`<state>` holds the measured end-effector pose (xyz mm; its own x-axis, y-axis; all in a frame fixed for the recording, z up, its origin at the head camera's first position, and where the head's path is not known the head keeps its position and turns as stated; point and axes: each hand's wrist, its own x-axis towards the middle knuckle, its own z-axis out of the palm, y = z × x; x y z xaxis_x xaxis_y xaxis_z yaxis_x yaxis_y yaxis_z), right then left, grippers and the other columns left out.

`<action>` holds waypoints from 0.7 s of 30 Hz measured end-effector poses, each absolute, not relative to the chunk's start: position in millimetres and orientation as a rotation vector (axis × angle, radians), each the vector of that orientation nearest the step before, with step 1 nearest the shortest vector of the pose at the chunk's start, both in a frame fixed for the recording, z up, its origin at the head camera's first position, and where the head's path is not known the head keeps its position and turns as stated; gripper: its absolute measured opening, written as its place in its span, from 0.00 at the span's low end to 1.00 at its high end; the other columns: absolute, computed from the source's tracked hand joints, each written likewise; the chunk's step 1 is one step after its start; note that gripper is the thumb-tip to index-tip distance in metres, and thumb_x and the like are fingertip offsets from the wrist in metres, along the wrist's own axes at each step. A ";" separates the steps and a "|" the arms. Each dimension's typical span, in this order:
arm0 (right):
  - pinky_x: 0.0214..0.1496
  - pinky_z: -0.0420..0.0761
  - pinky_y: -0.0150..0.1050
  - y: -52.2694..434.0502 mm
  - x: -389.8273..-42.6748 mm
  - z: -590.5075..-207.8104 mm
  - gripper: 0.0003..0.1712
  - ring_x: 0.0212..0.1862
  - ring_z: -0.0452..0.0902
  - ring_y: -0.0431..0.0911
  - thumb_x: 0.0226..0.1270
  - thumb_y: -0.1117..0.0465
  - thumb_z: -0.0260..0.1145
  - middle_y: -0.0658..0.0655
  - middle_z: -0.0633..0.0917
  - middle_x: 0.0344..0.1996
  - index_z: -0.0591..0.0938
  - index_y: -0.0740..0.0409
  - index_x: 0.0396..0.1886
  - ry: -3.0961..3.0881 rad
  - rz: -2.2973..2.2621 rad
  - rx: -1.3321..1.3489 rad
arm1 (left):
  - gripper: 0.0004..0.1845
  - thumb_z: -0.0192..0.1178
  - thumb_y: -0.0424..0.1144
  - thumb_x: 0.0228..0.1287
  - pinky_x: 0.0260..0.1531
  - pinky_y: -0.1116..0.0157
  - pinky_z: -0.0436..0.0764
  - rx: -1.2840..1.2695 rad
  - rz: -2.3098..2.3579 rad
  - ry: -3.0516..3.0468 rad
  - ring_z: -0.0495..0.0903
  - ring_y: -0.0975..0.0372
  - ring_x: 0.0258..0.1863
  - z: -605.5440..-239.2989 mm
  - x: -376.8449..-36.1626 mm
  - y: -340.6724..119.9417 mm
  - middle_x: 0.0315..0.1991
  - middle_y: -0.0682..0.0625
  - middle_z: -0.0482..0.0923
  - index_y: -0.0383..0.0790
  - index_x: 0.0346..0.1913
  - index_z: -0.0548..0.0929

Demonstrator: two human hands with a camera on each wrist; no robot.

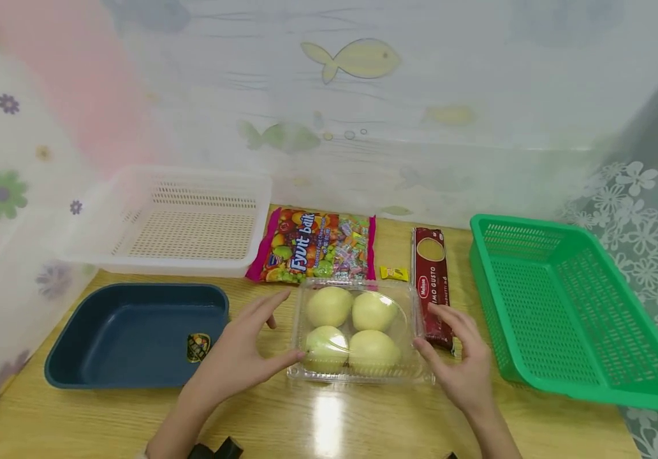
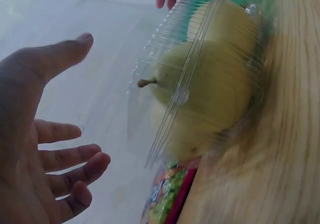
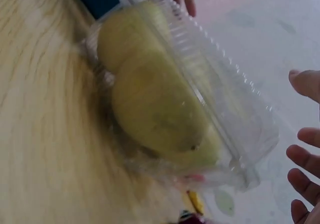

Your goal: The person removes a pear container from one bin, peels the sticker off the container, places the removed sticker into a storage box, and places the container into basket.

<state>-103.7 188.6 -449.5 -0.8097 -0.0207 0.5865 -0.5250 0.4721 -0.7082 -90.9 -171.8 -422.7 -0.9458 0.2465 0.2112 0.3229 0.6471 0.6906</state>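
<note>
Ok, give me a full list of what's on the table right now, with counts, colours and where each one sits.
clear clamshell box: 1, transparent, table centre, between both hands
pears: 4, yellow-green, inside the box
candy bag: 1, multicoloured, behind the box
spaghetti pack: 1, dark red, right of the box
small packet: 1, yellow, beside the spaghetti
white basket: 1, back left
blue tub: 1, front left
green basket: 1, right
left hand: open, at the box's left side
right hand: open, at its right side
</note>
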 end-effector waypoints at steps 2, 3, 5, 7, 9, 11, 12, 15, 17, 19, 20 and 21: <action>0.68 0.67 0.27 192.3 -103.4 -452.7 0.38 0.64 0.73 0.36 0.50 0.74 0.80 0.63 0.85 0.59 0.84 0.61 0.66 -2.252 1.306 0.416 | 0.51 0.79 0.60 0.58 0.32 0.66 0.75 -0.471 -1.223 -2.740 0.77 0.57 0.43 -424.5 -95.8 -164.8 0.64 0.54 0.77 0.56 0.82 0.66; 0.67 0.66 0.26 193.9 -102.5 -455.3 0.39 0.64 0.73 0.34 0.50 0.73 0.80 0.63 0.85 0.60 0.84 0.61 0.66 -2.273 1.304 0.397 | 0.52 0.80 0.59 0.56 0.33 0.66 0.75 -0.469 -1.237 -2.723 0.76 0.57 0.43 -426.7 -96.5 -162.5 0.66 0.54 0.76 0.55 0.82 0.67; 0.65 0.66 0.23 197.4 -99.7 -462.4 0.41 0.61 0.73 0.31 0.50 0.71 0.81 0.60 0.85 0.63 0.83 0.60 0.68 -2.317 1.282 0.359 | 0.53 0.82 0.57 0.54 0.31 0.67 0.74 -0.456 -1.268 -2.693 0.75 0.59 0.41 -433.4 -95.3 -159.1 0.66 0.53 0.76 0.52 0.81 0.68; 0.58 0.69 0.22 200.3 -97.0 -470.2 0.43 0.54 0.73 0.31 0.48 0.70 0.81 0.58 0.85 0.62 0.82 0.61 0.69 -2.332 1.264 0.356 | 0.54 0.83 0.56 0.53 0.30 0.68 0.74 -0.450 -1.303 -2.657 0.74 0.62 0.40 -441.4 -92.7 -156.5 0.66 0.51 0.75 0.49 0.81 0.69; 0.52 0.70 0.23 202.3 -95.4 -477.7 0.46 0.48 0.73 0.33 0.46 0.69 0.82 0.57 0.84 0.60 0.81 0.61 0.71 -2.325 1.250 0.393 | 0.55 0.84 0.56 0.52 0.27 0.70 0.74 -0.447 -1.319 -2.632 0.74 0.62 0.37 -448.2 -91.1 -153.9 0.68 0.48 0.74 0.47 0.81 0.68; 0.45 0.71 0.28 203.2 -94.8 -483.7 0.49 0.42 0.71 0.40 0.45 0.69 0.83 0.59 0.83 0.58 0.79 0.62 0.73 -2.303 1.240 0.452 | 0.56 0.84 0.57 0.51 0.23 0.70 0.74 -0.427 -1.335 -2.623 0.74 0.62 0.33 -452.5 -90.5 -151.0 0.70 0.47 0.73 0.46 0.82 0.67; 0.44 0.72 0.29 203.1 -94.4 -485.6 0.51 0.40 0.71 0.41 0.45 0.68 0.83 0.61 0.82 0.59 0.77 0.61 0.75 -2.296 1.238 0.475 | 0.57 0.84 0.58 0.51 0.22 0.71 0.74 -0.409 -1.332 -2.630 0.74 0.62 0.31 -453.8 -90.8 -149.7 0.72 0.47 0.72 0.47 0.82 0.66; 0.43 0.73 0.28 201.4 -94.7 -490.2 0.55 0.37 0.72 0.39 0.47 0.65 0.84 0.64 0.79 0.68 0.72 0.62 0.78 -2.311 1.255 0.520 | 0.62 0.83 0.63 0.48 0.20 0.70 0.75 -0.329 -1.324 -2.690 0.73 0.65 0.25 -456.1 -92.4 -146.2 0.78 0.47 0.66 0.50 0.84 0.63; 0.47 0.74 0.26 199.8 -94.8 -492.1 0.58 0.37 0.73 0.37 0.47 0.63 0.85 0.67 0.74 0.75 0.69 0.61 0.81 -2.355 1.279 0.515 | 0.65 0.82 0.65 0.47 0.20 0.70 0.76 -0.278 -1.333 -2.751 0.73 0.67 0.22 -457.7 -94.2 -144.1 0.81 0.48 0.62 0.52 0.85 0.59; 0.52 0.74 0.28 197.9 -95.1 -493.7 0.63 0.39 0.75 0.36 0.46 0.60 0.86 0.67 0.69 0.78 0.65 0.58 0.83 -2.429 1.279 0.490 | 0.66 0.82 0.66 0.47 0.21 0.69 0.78 -0.253 -1.353 -2.805 0.74 0.67 0.20 -459.8 -95.6 -142.2 0.83 0.47 0.58 0.53 0.86 0.57; 0.56 0.76 0.31 196.8 -95.3 -494.4 0.65 0.45 0.77 0.38 0.46 0.59 0.87 0.67 0.67 0.80 0.63 0.56 0.85 -2.468 1.278 0.477 | 0.67 0.81 0.67 0.47 0.25 0.68 0.81 -0.249 -1.349 -2.828 0.77 0.67 0.23 -461.1 -96.0 -141.1 0.84 0.47 0.57 0.54 0.87 0.55; 0.62 0.78 0.38 195.9 -95.6 -495.1 0.68 0.52 0.79 0.42 0.45 0.58 0.88 0.67 0.65 0.81 0.62 0.56 0.85 -2.499 1.280 0.468 | 0.67 0.81 0.68 0.48 0.33 0.64 0.86 -0.252 -1.346 -2.842 0.83 0.64 0.30 -462.5 -96.4 -140.1 0.85 0.47 0.56 0.55 0.87 0.54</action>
<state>-95.6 195.9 -495.1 -0.9039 -0.1518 0.4000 -0.4133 0.5511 -0.7249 -96.4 -140.1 -462.5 -0.9871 0.1497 0.0562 0.1383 0.6231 0.7698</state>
